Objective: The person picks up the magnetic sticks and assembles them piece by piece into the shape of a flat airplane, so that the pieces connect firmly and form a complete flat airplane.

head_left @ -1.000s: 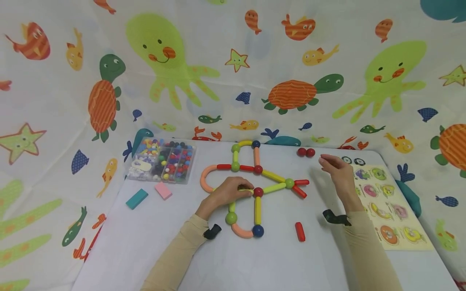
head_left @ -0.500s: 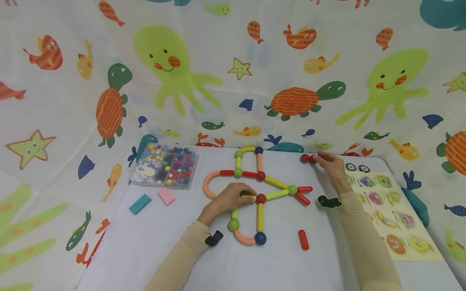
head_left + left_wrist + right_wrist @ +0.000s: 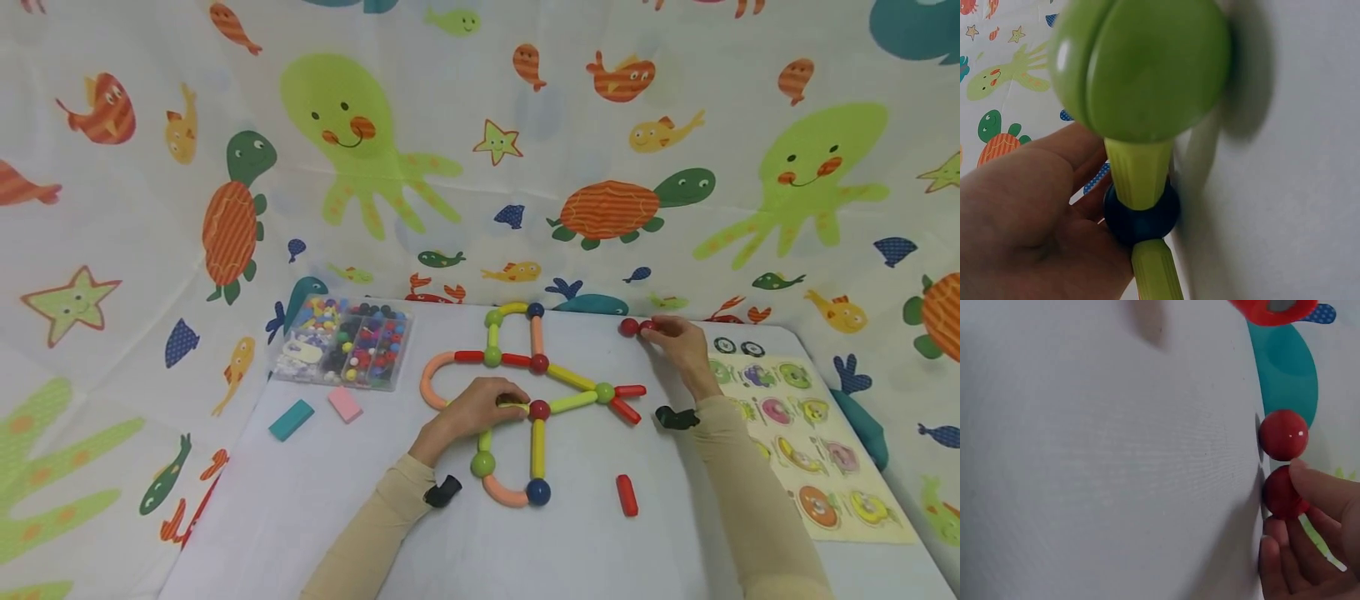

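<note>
In the head view my left hand (image 3: 480,407) pinches a yellow-green rod (image 3: 513,406) beside a red ball (image 3: 539,409) within the ball-and-rod figure. The left wrist view has a large green ball (image 3: 1147,69) close up, with a dark blue ball (image 3: 1138,215) beyond it, near the palm. At the table's back, my right hand (image 3: 681,350) pinches the right one of two red balls; thumb and fingers surround that held red ball (image 3: 1284,494) in the right wrist view. The other red ball (image 3: 1283,435) touches or nearly touches it.
A loose red rod (image 3: 627,495) lies toward the front. Left stands a divided bead box (image 3: 393,367), near a teal block (image 3: 291,420) and a pink block (image 3: 345,404). A picture board (image 3: 847,500) and two small black rings (image 3: 752,348) are at right.
My right hand has come down from the air to the two red balls and now pinches the right one. The left hand keeps its place on the figure; the head view has shifted slightly.
</note>
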Available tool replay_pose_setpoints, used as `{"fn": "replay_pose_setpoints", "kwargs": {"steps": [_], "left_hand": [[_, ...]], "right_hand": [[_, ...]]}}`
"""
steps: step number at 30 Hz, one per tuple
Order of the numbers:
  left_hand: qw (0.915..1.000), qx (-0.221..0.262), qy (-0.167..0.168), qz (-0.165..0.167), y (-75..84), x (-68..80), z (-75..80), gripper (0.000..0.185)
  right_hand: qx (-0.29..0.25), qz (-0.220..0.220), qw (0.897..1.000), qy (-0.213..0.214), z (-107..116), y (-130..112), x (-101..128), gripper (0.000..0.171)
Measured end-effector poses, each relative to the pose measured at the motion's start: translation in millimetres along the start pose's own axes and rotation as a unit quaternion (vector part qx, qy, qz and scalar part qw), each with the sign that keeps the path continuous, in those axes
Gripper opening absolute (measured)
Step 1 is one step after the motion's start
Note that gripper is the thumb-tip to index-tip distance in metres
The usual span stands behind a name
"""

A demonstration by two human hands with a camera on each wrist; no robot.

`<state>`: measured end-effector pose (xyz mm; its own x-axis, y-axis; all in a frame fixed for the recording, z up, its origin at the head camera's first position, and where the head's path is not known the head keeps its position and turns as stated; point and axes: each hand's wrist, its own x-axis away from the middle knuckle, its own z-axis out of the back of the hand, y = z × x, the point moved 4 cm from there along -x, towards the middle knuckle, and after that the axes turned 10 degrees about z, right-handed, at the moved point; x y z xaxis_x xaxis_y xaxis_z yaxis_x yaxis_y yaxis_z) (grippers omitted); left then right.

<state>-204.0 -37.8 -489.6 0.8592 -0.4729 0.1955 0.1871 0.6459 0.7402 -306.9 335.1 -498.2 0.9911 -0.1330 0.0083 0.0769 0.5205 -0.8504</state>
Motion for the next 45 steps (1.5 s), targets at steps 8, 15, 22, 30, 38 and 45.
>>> {"fn": "replay_pose_setpoints", "kwargs": {"steps": [8, 15, 22, 30, 38, 45], "left_hand": [[1.0, 0.004, 0.004, -0.001, -0.5, -2.9, -0.5, 0.027], [1.0, 0.008, 0.001, 0.0, -1.3, -2.0, -0.7, 0.026], [0.9999, 0.013, -0.002, 0.004, -3.7, -2.5, -0.3, 0.026], [1.0, 0.008, 0.001, 0.005, -4.0, -3.2, -1.5, 0.027], [0.9999, 0.014, -0.002, 0.006, -3.9, -2.5, -1.9, 0.026], [0.9998, 0.018, -0.003, 0.006, -3.7, -2.5, -1.2, 0.026]], "right_hand": [[-0.015, -0.019, 1.0, 0.014, 15, 2, 16, 0.07], [-0.016, -0.01, 1.0, 0.011, 27, 1, 55, 0.076], [-0.002, -0.017, 1.0, -0.006, 28, 7, 95, 0.077], [0.035, 0.022, 0.998, -0.049, 16, 16, 118, 0.069], [0.047, 0.043, 0.997, -0.05, 6, 16, 120, 0.068], [0.043, 0.037, 0.997, -0.055, 2, 18, 117, 0.068]]}}
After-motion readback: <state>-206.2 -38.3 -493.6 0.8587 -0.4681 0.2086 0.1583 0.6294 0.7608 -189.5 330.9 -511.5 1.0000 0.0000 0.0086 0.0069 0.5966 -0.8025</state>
